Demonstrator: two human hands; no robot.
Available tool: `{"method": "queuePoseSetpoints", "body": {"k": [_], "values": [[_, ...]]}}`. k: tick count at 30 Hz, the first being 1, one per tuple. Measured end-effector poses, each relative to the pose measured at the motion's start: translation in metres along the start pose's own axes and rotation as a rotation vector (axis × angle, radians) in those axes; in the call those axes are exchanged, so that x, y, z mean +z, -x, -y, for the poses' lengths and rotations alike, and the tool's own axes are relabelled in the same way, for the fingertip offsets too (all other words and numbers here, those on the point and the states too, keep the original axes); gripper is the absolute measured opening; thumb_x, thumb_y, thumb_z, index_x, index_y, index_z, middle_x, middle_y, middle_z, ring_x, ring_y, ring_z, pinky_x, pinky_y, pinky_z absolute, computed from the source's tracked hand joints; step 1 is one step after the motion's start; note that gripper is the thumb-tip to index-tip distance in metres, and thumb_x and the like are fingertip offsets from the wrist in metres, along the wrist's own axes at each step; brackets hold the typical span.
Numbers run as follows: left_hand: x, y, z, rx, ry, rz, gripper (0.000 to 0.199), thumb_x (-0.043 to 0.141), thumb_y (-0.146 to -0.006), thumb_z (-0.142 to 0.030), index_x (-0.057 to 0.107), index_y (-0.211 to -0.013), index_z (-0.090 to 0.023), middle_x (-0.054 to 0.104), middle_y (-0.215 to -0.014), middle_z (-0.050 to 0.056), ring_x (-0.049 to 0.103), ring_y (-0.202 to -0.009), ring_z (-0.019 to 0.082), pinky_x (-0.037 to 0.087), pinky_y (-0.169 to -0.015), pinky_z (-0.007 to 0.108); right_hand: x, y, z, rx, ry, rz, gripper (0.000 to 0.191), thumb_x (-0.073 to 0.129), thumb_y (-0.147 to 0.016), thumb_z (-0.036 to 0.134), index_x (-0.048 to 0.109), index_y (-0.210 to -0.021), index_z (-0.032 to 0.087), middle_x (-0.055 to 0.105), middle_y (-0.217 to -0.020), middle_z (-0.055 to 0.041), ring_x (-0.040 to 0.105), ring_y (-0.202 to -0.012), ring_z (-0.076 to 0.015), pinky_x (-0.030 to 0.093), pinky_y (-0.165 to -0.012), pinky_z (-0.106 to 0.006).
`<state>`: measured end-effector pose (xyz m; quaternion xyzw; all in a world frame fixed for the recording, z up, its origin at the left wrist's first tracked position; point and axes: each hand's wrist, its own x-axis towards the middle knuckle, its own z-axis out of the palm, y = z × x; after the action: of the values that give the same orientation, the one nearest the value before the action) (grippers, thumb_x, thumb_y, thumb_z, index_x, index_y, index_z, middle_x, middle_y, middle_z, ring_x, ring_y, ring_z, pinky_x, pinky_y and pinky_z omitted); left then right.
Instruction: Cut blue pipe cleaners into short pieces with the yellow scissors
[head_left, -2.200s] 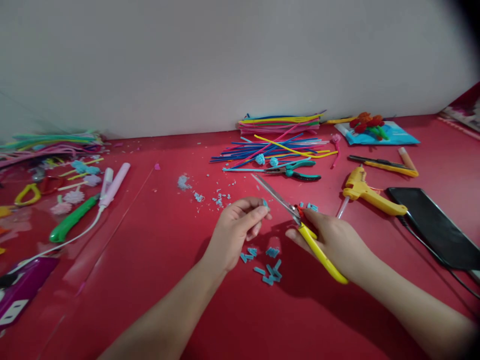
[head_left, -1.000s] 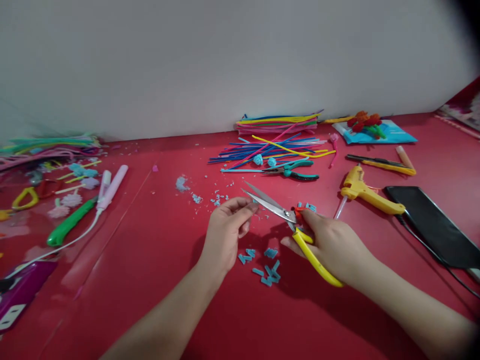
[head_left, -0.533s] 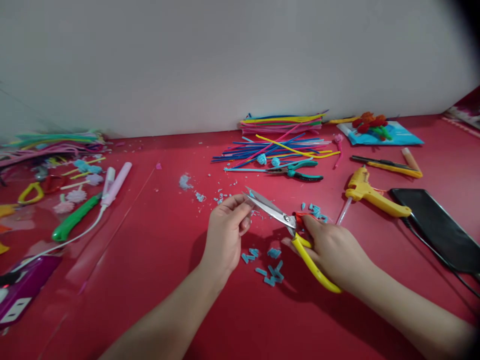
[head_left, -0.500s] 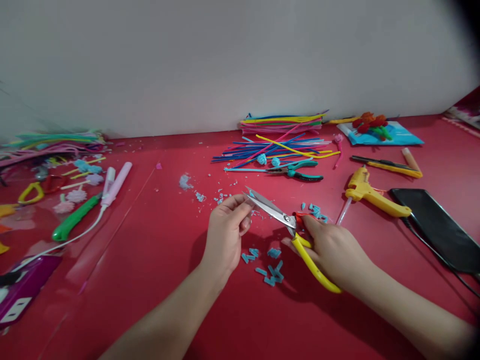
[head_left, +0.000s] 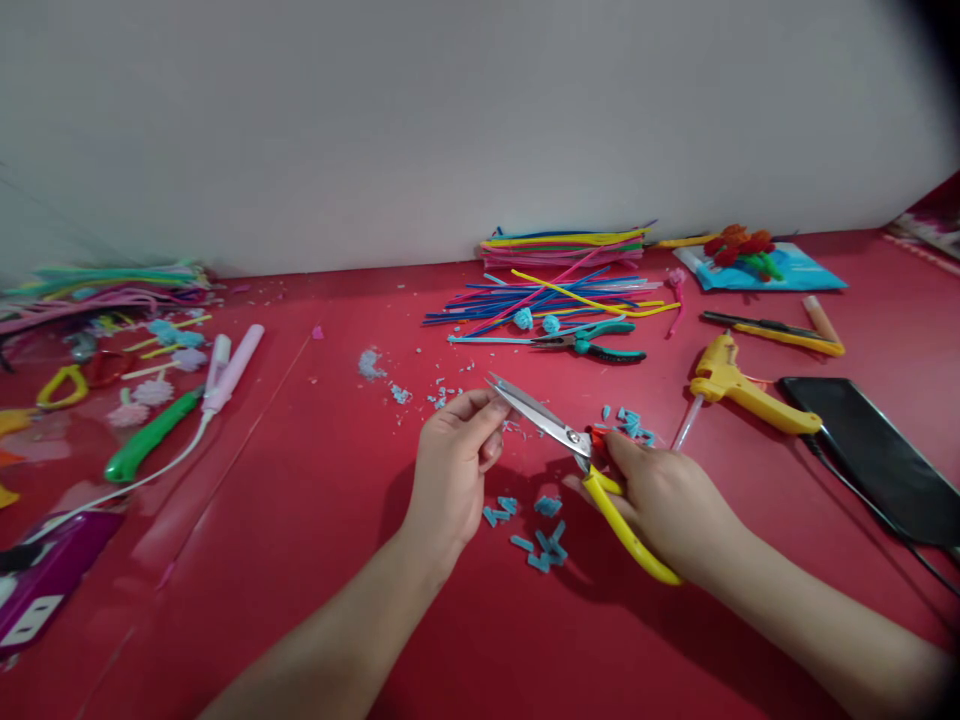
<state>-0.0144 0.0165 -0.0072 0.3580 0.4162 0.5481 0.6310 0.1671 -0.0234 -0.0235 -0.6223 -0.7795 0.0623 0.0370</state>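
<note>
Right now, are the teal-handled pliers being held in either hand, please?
No, the pliers lie on the red table.

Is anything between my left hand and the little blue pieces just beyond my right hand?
Yes: the scissors, held in the right hand, slant across between the left hand and those blue pieces.

- Handicraft workspace, home or workshop unclear
- Scissors [head_left: 551, 424] in right hand [head_left: 667, 490]
- Glue gun [head_left: 750, 392] right of that hand
- Pipe cleaners [head_left: 562, 243] beyond, on red worktop [head_left: 300, 600]
</note>
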Motion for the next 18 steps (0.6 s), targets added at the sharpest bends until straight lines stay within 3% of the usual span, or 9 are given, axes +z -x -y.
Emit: {"method": "queuePoseSetpoints", "body": {"k": [11,18], "values": [[-0.0001,0.0002,-0.0015,0.006,-0.018,0.01,0.006,0.059,-0.07,-0.019,0.06,-0.072,-0.014,0.045,-0.055,-0.004,0.029,-0.043,0.002,0.017,-0.037,0.016,0.001,0.0006,-0.0008,-0.002,-0.013,-0.023,0.033,0.031,-0.082,0.05,0.04,-0.071,0.02,0.057,-0.057,-0.0032,0.052,-0.049,-0.0149,0.018,-0.045,-0.026],[0.0018,0.0008,-0.0041,-0.021,-0.078,0.0,0.01,0.061,-0.068,-0.024,0.059,-0.072,-0.015,0.054,-0.058,-0.002,0.031,-0.041,0.002,0.017,-0.037,0.017,-0.0037,-0.0018,-0.006,0.048,-0.093,-0.022,0.036,0.034,-0.078,0.053,0.041,-0.066,0.021,0.052,-0.051,-0.0011,0.047,-0.044,-0.0127,0.019,-0.044,-0.024]]}}
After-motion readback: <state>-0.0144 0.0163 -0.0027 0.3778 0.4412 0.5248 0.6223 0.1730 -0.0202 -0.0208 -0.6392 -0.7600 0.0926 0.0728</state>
